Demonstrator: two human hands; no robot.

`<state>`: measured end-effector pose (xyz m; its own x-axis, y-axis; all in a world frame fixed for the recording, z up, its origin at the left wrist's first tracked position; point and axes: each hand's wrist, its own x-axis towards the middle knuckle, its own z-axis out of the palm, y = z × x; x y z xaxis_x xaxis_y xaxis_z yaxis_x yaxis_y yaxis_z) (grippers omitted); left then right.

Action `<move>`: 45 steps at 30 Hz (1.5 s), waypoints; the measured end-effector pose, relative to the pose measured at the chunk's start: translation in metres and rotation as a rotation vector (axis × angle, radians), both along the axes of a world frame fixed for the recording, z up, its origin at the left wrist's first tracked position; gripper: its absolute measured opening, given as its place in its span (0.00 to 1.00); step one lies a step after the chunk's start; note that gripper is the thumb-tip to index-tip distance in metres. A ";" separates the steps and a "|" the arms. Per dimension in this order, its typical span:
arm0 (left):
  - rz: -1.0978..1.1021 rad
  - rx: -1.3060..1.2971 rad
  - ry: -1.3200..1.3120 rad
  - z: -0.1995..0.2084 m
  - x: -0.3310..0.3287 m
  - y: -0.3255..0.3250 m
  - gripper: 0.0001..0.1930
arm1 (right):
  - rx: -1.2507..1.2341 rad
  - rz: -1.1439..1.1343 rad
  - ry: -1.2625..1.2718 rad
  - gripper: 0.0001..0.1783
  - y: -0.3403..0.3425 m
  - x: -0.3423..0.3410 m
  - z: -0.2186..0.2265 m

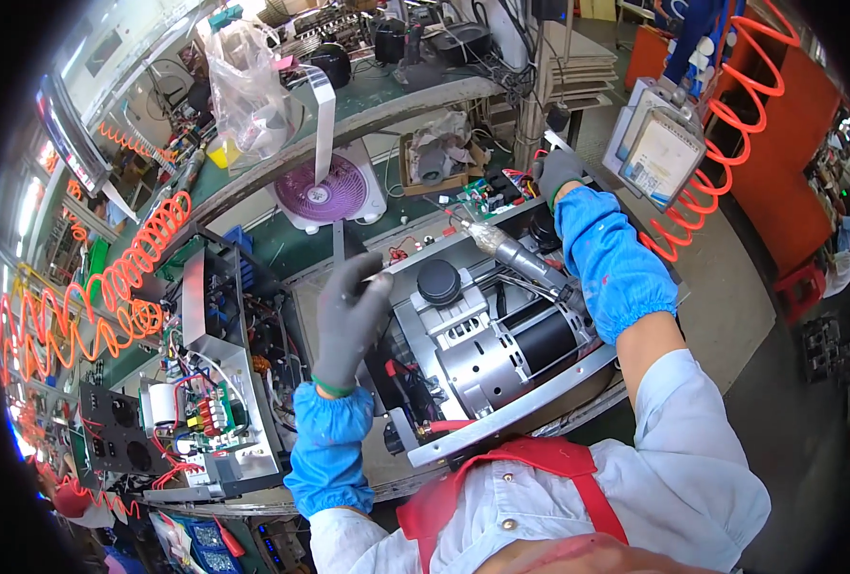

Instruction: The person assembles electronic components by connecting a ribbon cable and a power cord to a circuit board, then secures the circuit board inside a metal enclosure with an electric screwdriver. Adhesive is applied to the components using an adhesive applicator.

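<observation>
My left hand (350, 320), in a grey glove and slightly blurred, is raised over the left side of a metal-framed machine. Its fingers are bent and apart, and nothing shows between them. Inside the frame (530, 407) lies a silver and black motor unit (506, 364) with a round black cap (438, 282). A power screwdriver (530, 266) with a wrapped front end rests across the far right of the unit. My right hand (557, 174), also gloved, is at the frame's far right corner beside red wires. Its fingers are curled; what they hold is hidden.
An opened cabinet (219, 383) with circuit boards and wires stands at left. Behind the frame are a purple fan (322, 191) and a cardboard box (444, 158). Red coiled hoses (746, 105) hang on both sides. A sign holder (662, 143) stands at upper right.
</observation>
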<state>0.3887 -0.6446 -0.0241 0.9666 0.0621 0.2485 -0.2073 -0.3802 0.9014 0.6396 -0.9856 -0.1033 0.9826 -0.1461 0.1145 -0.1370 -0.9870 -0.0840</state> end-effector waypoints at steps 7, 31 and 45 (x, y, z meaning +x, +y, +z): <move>0.033 -0.170 0.152 -0.042 -0.007 -0.028 0.13 | -0.115 -0.089 -0.021 0.16 -0.034 -0.001 0.020; 0.034 -0.156 0.101 -0.036 -0.006 -0.026 0.12 | 0.294 -0.112 -0.182 0.10 -0.040 0.014 -0.008; -0.015 0.011 0.032 -0.044 0.004 -0.012 0.14 | 1.574 0.091 -0.185 0.16 0.067 -0.079 0.078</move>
<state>0.3927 -0.6565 -0.0677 0.9750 0.0451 0.2178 -0.1839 -0.3871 0.9035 0.5607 -0.9186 -0.0249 0.9846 -0.1729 0.0257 0.0425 0.0944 -0.9946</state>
